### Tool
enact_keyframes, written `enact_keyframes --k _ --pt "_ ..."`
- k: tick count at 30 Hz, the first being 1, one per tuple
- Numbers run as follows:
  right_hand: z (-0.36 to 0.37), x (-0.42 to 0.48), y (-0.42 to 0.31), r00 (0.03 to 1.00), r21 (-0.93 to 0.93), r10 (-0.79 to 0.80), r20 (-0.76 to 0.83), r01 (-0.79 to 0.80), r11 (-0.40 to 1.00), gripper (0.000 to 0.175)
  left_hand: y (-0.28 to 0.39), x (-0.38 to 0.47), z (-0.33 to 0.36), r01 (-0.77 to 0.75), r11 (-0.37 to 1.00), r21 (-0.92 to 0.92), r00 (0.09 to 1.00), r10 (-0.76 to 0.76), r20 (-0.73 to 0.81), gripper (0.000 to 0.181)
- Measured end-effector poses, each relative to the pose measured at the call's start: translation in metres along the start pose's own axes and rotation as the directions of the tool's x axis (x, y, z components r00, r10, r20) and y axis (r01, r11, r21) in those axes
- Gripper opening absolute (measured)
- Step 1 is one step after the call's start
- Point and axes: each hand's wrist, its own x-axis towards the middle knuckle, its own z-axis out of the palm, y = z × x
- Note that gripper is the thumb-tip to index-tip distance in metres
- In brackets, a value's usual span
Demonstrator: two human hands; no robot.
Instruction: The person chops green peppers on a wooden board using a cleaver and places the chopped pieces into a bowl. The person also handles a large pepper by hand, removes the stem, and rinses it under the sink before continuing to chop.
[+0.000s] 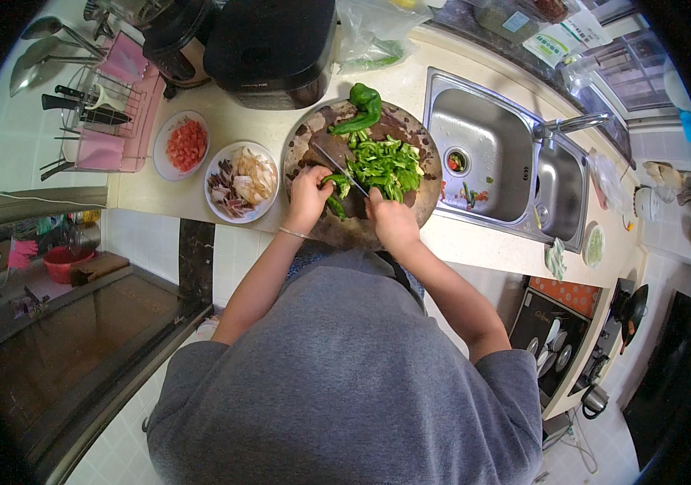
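On a round, stained wooden cutting board (430,151) lies a heap of chopped green pepper (385,167). My right hand (391,218) grips a kitchen knife (340,168) at the board's near side, its blade slanting up to the left. My left hand (311,197) pinches a piece of green pepper (338,181) just left of the blade. Another green strip (336,207) lies below it. At the board's far edge rests a large, curled green pepper (362,110).
Left of the board stand a plate of sliced pale and purplish pieces (242,182) and a bowl of diced red pieces (185,144). A pink knife rack (133,133) is farther left. A black appliance (270,48) stands behind; a steel sink (482,145) is at right.
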Motion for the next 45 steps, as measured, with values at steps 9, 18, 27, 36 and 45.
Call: enact_keyframes --k 9,18,27,36,45 --pt "0.015 0.003 0.009 0.980 0.166 0.102 -0.168 -0.074 0.983 0.021 0.008 -0.023 -0.003 0.005 1.000 0.010 0.995 -0.003 -0.104 0.035" --pt "0.010 -0.008 0.018 0.982 0.161 0.087 -0.168 -0.060 0.985 0.022 0.016 -0.047 -0.035 -0.308 0.905 0.295 0.947 0.261 0.189 0.050" --pt "0.006 -0.020 0.016 0.990 0.125 0.060 -0.126 -0.045 0.991 0.022 0.014 -0.030 -0.020 -0.359 0.920 0.158 0.933 0.354 0.061 0.051" --pt "0.007 -0.020 0.030 0.984 0.320 0.057 -0.168 0.000 0.947 0.021 0.008 -0.027 -0.010 -0.366 0.930 0.012 0.930 0.366 0.022 0.018" --pt "0.009 -0.021 0.025 0.985 0.288 0.080 -0.151 -0.033 0.957 0.025 0.008 -0.031 -0.001 -0.293 0.954 0.061 0.956 0.294 -0.002 0.037"
